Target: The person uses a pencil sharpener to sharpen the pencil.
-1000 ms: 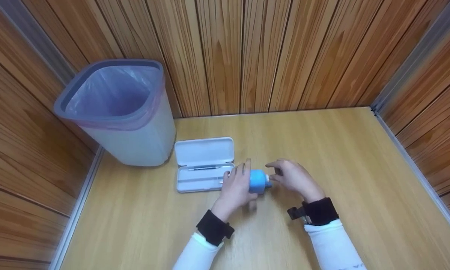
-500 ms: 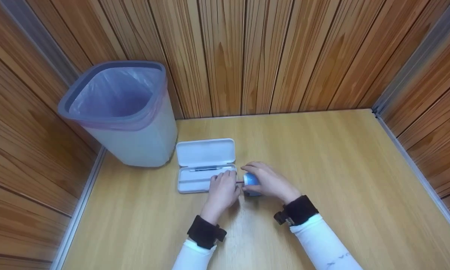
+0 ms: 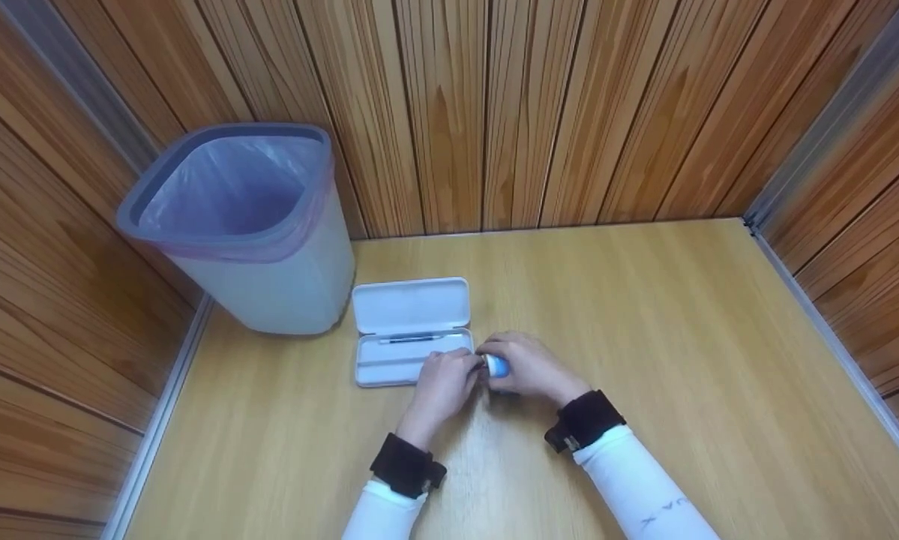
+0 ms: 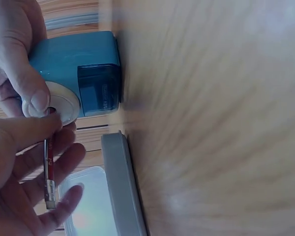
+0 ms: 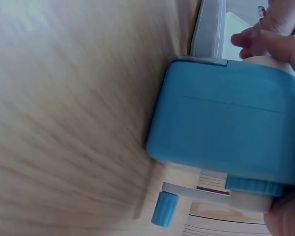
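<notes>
A blue crank pencil sharpener [image 5: 221, 118] stands on the table, partly hidden in the head view. My right hand [image 3: 533, 367] holds its body, with the thumb on the white round front [image 4: 64, 101] in the left wrist view. My left hand [image 3: 443, 381] pinches a dark red pencil [image 4: 49, 164] between thumb and finger, at the hole in that front. The pencil's eraser end points away from the sharpener; its tip is hidden. In the right wrist view, the crank handle [image 5: 165, 209] hangs free at the back, untouched.
An open white pencil case [image 3: 412, 300] lies just left of the hands, with a pen [image 3: 413, 338] in its back compartment. A lined waste bin [image 3: 269, 292] stands at the back left. Wood-panel walls [image 3: 456, 112] enclose the table at the back and sides.
My right hand has moved left from the sharpener's right side and now grips its body. My left hand has moved off the sharpener to its left, bringing the pencil to the hole.
</notes>
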A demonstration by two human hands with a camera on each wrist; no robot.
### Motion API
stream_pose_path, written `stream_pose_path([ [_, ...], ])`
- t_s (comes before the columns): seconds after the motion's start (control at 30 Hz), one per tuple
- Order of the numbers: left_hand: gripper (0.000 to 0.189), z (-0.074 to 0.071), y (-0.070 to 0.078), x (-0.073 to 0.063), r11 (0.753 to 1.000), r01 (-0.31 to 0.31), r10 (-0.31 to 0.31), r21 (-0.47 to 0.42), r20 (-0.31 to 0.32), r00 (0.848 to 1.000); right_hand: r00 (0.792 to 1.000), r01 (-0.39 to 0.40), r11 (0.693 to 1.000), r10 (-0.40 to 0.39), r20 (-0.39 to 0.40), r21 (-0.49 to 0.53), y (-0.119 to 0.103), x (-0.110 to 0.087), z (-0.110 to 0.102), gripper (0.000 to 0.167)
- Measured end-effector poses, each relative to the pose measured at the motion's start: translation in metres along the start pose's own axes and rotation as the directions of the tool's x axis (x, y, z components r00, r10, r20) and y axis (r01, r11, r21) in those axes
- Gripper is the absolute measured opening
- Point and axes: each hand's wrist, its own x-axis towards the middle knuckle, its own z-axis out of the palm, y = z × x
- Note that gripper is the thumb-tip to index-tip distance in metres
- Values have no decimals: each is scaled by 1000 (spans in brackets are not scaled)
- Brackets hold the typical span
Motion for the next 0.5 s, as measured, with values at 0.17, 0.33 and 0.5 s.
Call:
stream_pose_path([
  [0.17,10,2,-3,0,1000,-4,4,5,-9,1000,1000,14,1000,-14,-17,-17,0,1,3,42],
  [0.33,9,2,-4,0,999,-22,23,24,-46,999,999,-6,1000,6,-37,4,0,2,4,41],
  [0.5,8,3,-5,-1,997,-39,45,67,-90,995,997,21,1000,-22,-71,-19,0,2,4,39],
])
